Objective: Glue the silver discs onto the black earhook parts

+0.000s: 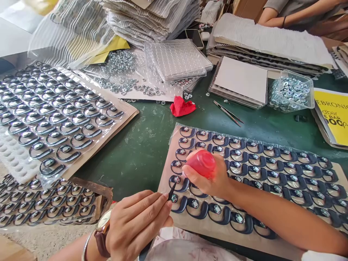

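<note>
My left hand (138, 224), with a watch on the wrist, is closed on dark tweezers (172, 190). Their tip reaches a round metal-centred piece in the left column of a film-covered board (169, 163). Rows of dark blue curved, hook-like parts (239, 218) with round centres fill this board. Wrapped in my right hand (217, 185) is a translucent red squeeze bottle (202, 163), tilted so its pale nozzle points down at the same piece, close to the tweezers' tip. My right forearm hides some of the parts.
Two more boards of similar parts lie left: an upper board (81, 150) and a lower board (104, 197). Behind are loose metal rings (119, 63), red cloth (181, 107), other tweezers (228, 113), white cards (239, 79) and a plastic tub (290, 90). Another person's forearm (307, 16) shows top right.
</note>
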A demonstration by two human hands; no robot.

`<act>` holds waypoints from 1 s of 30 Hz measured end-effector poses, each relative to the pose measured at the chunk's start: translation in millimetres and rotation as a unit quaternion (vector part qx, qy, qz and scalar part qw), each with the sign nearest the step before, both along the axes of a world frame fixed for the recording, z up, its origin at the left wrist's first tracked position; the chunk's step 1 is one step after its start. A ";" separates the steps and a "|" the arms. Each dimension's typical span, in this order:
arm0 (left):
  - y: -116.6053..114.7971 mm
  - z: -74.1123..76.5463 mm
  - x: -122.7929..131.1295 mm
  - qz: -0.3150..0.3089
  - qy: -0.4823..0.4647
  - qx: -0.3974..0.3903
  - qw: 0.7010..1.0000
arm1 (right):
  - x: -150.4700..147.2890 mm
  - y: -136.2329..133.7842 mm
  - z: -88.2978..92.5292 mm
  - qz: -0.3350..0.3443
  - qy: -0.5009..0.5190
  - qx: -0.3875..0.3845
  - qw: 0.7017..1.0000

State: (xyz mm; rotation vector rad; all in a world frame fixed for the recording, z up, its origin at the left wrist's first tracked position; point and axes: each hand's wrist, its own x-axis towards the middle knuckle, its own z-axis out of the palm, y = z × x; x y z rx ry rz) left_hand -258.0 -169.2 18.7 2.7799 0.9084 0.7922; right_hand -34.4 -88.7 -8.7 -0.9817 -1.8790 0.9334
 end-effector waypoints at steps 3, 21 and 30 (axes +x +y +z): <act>-2.3 -4.4 -0.7 0.007 -0.015 0.004 1.000 | -0.5 0.1 1.4 -0.004 -0.009 -0.020 1.000; 14.1 -0.1 2.9 0.046 -0.114 -0.058 0.991 | -0.3 -4.0 -2.0 0.030 -0.002 -0.029 0.999; 20.2 -4.4 4.5 0.131 -0.224 -0.128 0.957 | -3.1 -5.1 -5.4 0.038 -0.004 0.075 0.996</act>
